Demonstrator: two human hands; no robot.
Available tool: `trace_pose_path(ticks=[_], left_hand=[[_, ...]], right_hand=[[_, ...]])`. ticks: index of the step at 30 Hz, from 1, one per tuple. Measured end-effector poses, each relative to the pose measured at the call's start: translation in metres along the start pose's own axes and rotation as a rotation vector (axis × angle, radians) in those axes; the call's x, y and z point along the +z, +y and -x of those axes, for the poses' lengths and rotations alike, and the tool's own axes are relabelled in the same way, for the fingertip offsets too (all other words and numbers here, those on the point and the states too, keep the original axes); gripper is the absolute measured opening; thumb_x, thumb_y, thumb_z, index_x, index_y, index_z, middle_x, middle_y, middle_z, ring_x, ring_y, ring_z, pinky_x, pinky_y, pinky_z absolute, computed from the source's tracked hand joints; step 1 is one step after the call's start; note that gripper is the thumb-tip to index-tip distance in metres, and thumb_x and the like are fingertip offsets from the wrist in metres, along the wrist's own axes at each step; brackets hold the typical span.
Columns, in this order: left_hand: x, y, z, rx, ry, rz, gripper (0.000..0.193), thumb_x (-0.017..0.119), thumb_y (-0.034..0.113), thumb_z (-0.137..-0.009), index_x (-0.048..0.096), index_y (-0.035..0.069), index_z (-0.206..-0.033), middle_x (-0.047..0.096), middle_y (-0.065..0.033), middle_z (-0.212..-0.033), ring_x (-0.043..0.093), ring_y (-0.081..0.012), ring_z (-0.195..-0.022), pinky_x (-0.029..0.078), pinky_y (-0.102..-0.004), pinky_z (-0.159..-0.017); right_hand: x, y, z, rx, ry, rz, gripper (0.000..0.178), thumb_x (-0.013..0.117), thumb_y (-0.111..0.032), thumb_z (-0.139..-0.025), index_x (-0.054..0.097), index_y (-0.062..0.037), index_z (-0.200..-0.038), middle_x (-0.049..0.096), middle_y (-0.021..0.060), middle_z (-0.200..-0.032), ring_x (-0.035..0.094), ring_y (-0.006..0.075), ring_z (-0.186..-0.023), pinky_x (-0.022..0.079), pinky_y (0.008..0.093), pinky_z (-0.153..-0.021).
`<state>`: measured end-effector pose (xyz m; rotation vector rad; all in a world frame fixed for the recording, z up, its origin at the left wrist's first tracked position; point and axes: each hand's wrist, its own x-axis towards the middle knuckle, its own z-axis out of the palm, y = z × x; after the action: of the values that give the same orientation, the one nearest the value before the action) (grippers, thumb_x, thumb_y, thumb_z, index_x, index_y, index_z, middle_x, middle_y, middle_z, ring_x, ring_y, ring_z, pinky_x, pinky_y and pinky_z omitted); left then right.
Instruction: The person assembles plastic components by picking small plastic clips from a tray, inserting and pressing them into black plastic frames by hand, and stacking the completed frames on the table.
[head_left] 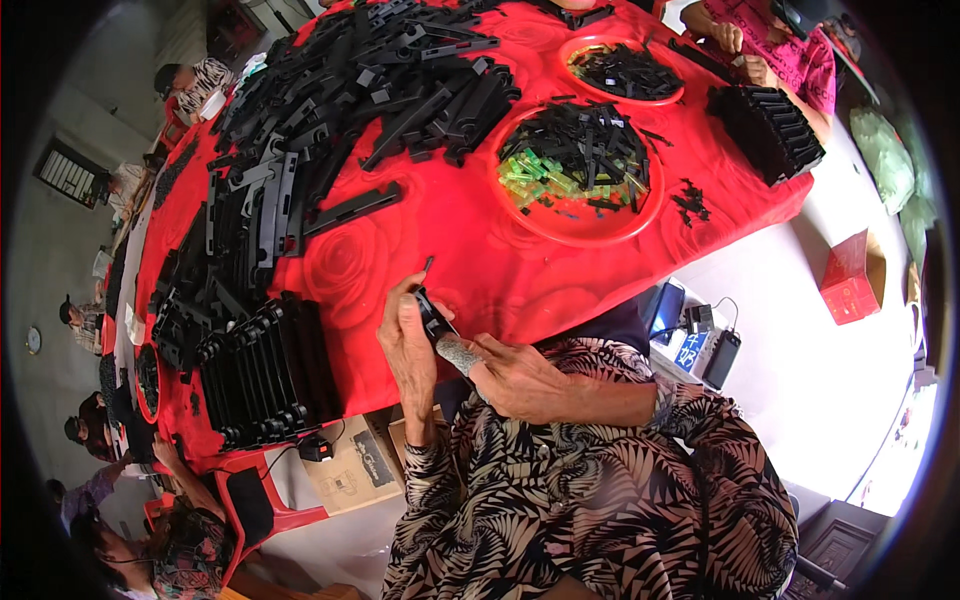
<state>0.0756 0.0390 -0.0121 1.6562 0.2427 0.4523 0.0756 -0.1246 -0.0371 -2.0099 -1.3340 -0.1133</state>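
Near the table's front edge, my left hand (408, 345) grips a small black plastic part (432, 316), its thumb and fingers closed around it. A thin dark tip sticks up past the fingertips. My right hand (522, 382) meets the part's lower end with its fingers bent together. A speckled grey wrap (457, 355) shows at the right fingers, against the part. Ahead and to the right stands a round orange-red tray (575, 238) of small black pieces (600, 140) and yellow-green clear pieces (540, 178).
Long black plastic strips (340, 110) are heaped on the red tablecloth (430, 215). A neat stack of black strips (265, 375) stands at left, another (768, 130) at far right. A second tray (650, 97) lies behind. People sit around; a cardboard box (355, 470) is below the table.
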Motion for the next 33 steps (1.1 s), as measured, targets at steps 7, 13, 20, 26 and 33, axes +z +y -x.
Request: trace_pose_path(ticks=[7,13,20,26,33], left_hand=[[0.002,0.011,-0.003,0.031,-0.08,-0.141,0.051,0.04,0.042,-0.105,0.061,-0.001,-0.12,0.064,-0.0065,-0.071,0.059,-0.0113,-0.061,0.047,-0.0254,-0.059],[-0.002,0.001,0.006,0.06,0.001,-0.172,0.05,0.041,0.042,-0.104,0.063,-0.001,-0.118,0.063,-0.0059,-0.068,0.056,-0.0091,-0.059,0.044,-0.0237,-0.056],[0.0,-0.012,0.007,-0.002,0.037,-0.087,0.055,0.043,0.045,-0.103,0.062,-0.004,-0.118,0.062,-0.0071,-0.068,0.055,-0.0107,-0.062,0.042,-0.0256,-0.059],[0.006,-0.009,0.006,-0.039,0.029,-0.071,0.053,0.043,0.044,-0.102,0.062,-0.003,-0.117,0.063,-0.0077,-0.068,0.056,-0.0116,-0.061,0.043,-0.0258,-0.058],[-0.012,-0.01,0.014,-0.101,0.019,-0.002,0.042,0.042,0.032,-0.104,0.061,-0.002,-0.119,0.065,-0.0089,-0.073,0.059,-0.0142,-0.06,0.05,-0.0278,-0.058]], right_hand=[[-0.004,0.005,-0.004,-0.071,-0.011,0.163,0.056,0.064,-0.007,-0.071,0.046,0.009,-0.122,0.052,0.0274,-0.13,0.06,0.0299,-0.093,0.056,0.0374,-0.063],[0.02,0.017,0.006,-0.16,0.098,0.034,0.053,0.058,-0.01,-0.079,0.046,0.0073,-0.127,0.063,0.0204,-0.106,0.065,0.028,-0.076,0.055,0.0384,-0.059],[0.027,0.024,0.008,-0.133,0.123,-0.069,0.056,0.061,-0.008,-0.077,0.05,0.0038,-0.13,0.058,0.0211,-0.13,0.07,0.0244,-0.081,0.056,0.0373,-0.055],[0.03,0.027,0.014,-0.207,0.213,0.056,0.056,0.062,-0.009,-0.075,0.052,0.0022,-0.129,0.055,0.0213,-0.133,0.069,0.0249,-0.079,0.056,0.0354,-0.053],[0.032,0.02,0.009,-0.322,0.166,0.113,0.045,0.062,-0.012,-0.079,0.058,0.0025,-0.121,0.056,0.0294,-0.125,0.066,0.0201,-0.065,0.052,0.0322,-0.046]])
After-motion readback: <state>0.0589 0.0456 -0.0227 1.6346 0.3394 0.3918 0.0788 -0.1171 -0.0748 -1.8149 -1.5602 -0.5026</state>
